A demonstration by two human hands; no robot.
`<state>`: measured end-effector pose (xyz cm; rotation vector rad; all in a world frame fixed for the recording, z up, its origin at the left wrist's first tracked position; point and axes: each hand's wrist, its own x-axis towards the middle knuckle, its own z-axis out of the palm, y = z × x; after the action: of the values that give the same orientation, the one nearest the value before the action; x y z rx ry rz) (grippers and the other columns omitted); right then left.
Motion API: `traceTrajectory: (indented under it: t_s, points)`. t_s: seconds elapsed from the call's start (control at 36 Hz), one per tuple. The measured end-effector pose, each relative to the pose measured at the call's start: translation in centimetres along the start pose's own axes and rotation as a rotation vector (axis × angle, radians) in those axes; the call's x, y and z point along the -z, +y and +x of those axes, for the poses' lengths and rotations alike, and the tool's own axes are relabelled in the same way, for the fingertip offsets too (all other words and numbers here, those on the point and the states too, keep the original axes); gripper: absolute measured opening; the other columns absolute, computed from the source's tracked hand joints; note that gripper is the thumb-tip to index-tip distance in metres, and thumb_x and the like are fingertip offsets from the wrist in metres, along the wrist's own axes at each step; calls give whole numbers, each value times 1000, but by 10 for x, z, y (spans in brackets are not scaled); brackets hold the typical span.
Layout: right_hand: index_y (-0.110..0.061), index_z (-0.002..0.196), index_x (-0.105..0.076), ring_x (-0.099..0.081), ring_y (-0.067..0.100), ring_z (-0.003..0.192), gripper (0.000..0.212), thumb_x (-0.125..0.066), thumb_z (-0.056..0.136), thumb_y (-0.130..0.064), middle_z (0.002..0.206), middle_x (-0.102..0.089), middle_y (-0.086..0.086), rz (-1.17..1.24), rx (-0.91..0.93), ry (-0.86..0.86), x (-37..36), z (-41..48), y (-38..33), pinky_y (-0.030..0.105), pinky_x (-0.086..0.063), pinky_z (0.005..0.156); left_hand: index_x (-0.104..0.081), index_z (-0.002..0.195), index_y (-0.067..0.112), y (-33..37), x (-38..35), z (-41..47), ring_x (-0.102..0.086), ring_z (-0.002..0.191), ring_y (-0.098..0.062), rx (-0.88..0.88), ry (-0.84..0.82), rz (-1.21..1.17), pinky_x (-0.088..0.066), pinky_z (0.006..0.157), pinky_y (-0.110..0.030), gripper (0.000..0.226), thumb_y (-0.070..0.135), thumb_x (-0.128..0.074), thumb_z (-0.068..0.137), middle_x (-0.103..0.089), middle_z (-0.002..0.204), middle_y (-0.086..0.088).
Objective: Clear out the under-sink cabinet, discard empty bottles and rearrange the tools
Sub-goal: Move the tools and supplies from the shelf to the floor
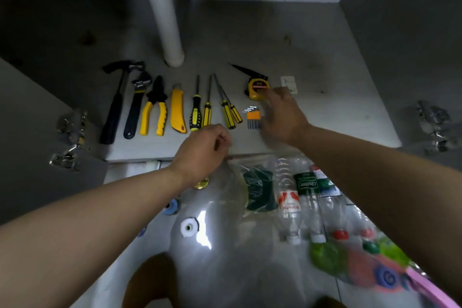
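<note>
Right hand (282, 115) (blurred), fingers extended, beside tape measure (258, 86).

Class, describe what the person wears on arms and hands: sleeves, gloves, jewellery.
The left forearm and right forearm are bare to the frame's edge; no sleeves show. The left hand and right hand have no gloves; neither wrist has a watch or band. Rings cannot be judged.

The right hand (282, 114) hovers by the tape measure (258, 87).
</note>
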<state>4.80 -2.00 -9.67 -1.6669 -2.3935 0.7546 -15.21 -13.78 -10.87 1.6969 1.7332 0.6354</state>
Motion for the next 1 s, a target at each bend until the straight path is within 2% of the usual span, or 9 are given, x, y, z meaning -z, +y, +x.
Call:
traceTrajectory:
  t_s: [0.17, 0.28, 0.42, 0.53, 0.58, 0.69, 0.83, 0.94, 1.0]
  points:
    - [-33, 157, -23, -29, 42, 143, 95, -78, 81, -18, 167, -9, 8, -322, -7, -140, 0, 53, -2, 53, -41, 110, -68, 102, 16, -7, 1, 8, -64, 87, -7, -10, 29, -130, -55, 78, -33, 14, 9, -56, 99, -70, 95, 4]
    - [-29, 151, -34, -42, 41, 127, 76, -71, 85, -21, 149, -37, 9, -412, -16, -75, 1, 56, -3, 51, -49, 96, -68, 104, 15, -3, 3, 10, -60, 85, 5, -1, 28, -179, -48, 71, -14, 15, 8, -56, 99, -66, 92, 11]
    - [-14, 140, -41, -44, 44, 124, 52, -62, 93, -23, 135, -42, 23, -370, -138, 0, 3, 37, 4, 47, -48, 92, -66, 102, 21, 9, 7, 15, -59, 87, 3, 33, 27, -257, -45, 74, -11, 18, 7, -55, 99, -64, 95, 12]
    - [-14, 133, -50, -50, 39, 117, 59, -75, 84, -35, 128, -49, 19, -107, -94, 132, 14, 12, -3, 39, -49, 89, -63, 108, 14, 24, 5, 22, -69, 90, -16, 115, 33, -411, -55, 78, -27, 10, 11, -58, 100, -72, 96, -2]
    - [-13, 128, -52, -56, 29, 108, 62, -82, 77, -30, 122, -54, 12, 54, -4, 150, 16, -1, -13, 28, -44, 82, -60, 120, 12, 33, 5, 24, -74, 89, -21, 207, -2, -626, -62, 75, -29, 22, 19, -65, 99, -74, 96, -4]
    - [-17, 123, -52, -60, 16, 93, 62, -85, 71, -28, 112, -58, 2, 205, 150, 61, 12, -22, -33, 22, -46, 72, -51, 136, 17, 40, 5, 26, -75, 101, -19, 362, -136, -936, -62, 90, -41, 49, 35, -70, 95, -71, 119, -7]
    - [-28, 126, -49, -58, 3, 90, 65, -83, 75, -48, 111, -55, -9, 222, 232, -36, -1, -33, -41, 13, -45, 68, -59, 129, 9, 25, 9, 12, -74, 104, -22, 393, -92, -969, -63, 86, -39, 31, 20, -64, 100, -72, 120, -10]
    - [-23, 129, -56, -60, 7, 92, 48, -72, 89, -43, 117, -50, -2, 253, 107, 9, -5, -23, -27, 24, -51, 80, -58, 129, 12, 1, 17, -12, -76, 98, -28, 438, -57, -943, -62, 85, -40, 28, 18, -60, 102, -71, 120, -10]
    - [-19, 138, -52, -60, 24, 106, 52, -70, 91, -33, 130, -45, 8, 110, 4, 24, -6, -12, -19, 35, -50, 95, -58, 131, 11, -10, 20, -26, -75, 98, -31, 461, -43, -958, -63, 83, -40, 29, 16, -58, 103, -72, 120, -10]
